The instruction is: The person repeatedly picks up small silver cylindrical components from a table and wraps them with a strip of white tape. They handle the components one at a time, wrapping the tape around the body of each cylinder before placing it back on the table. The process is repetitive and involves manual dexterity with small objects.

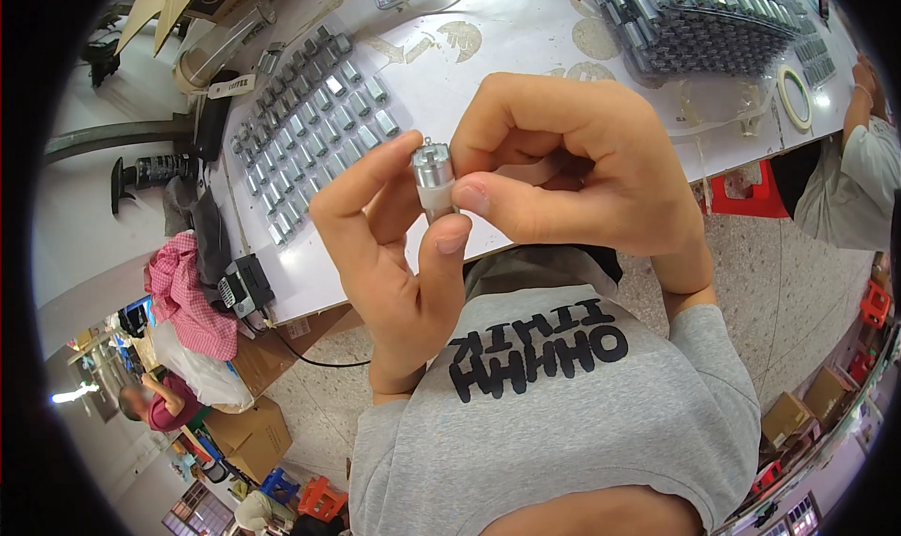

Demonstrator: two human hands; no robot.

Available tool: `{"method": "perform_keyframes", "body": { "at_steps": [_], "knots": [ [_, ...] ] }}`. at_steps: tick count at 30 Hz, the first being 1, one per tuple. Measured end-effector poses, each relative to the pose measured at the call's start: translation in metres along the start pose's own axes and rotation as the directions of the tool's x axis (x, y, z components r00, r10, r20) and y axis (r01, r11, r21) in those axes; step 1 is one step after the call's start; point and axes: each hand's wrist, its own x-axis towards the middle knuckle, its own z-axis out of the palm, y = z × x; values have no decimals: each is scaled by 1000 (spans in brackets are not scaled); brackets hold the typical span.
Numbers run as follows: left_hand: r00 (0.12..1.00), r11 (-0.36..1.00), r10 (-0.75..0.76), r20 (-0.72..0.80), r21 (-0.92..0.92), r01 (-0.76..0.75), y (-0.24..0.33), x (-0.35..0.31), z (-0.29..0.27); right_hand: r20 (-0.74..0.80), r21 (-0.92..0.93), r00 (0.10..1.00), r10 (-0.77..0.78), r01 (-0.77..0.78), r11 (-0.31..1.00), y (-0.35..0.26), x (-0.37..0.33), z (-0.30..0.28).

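Observation:
Between the thumb and fingertips of my left hand (pixel 394 254) stands a small silver motor (pixel 432 163), roughly upright, with a little metal tip on top. A whitish band (pixel 435 198) goes round its lower part. My right hand (pixel 582 165) is closed beside it, its thumb tip against the band. A pale strip, seemingly tape (pixel 533 171), shows between the curled right fingers and runs toward the motor. Left of my hands, many similar silver motors (pixel 316 145) lie in rows on a clear sheet on the white table (pixel 394 85).
Stacked trays of motors (pixel 699 29) fill the far right, near a tape roll (pixel 795 97). A small black device (pixel 246 284) sits at the left table edge. At the right, another person's arm (pixel 860 99) rests near the table, by a red stool (pixel 751 193).

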Motion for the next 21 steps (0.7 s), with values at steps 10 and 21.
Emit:
{"method": "perform_keyframes", "body": {
  "at_steps": [10, 21],
  "knots": [
    [869, 949, -289, 402, 4, 314, 1, 25, -35, 137, -500, 939, -314, 340, 797, 12, -2, 2],
    [699, 658, -534, 476, -286, 697, -31, 3, -24, 491, -733, 745, -452, 633, 249, 27, 0, 8]
  ]
}}
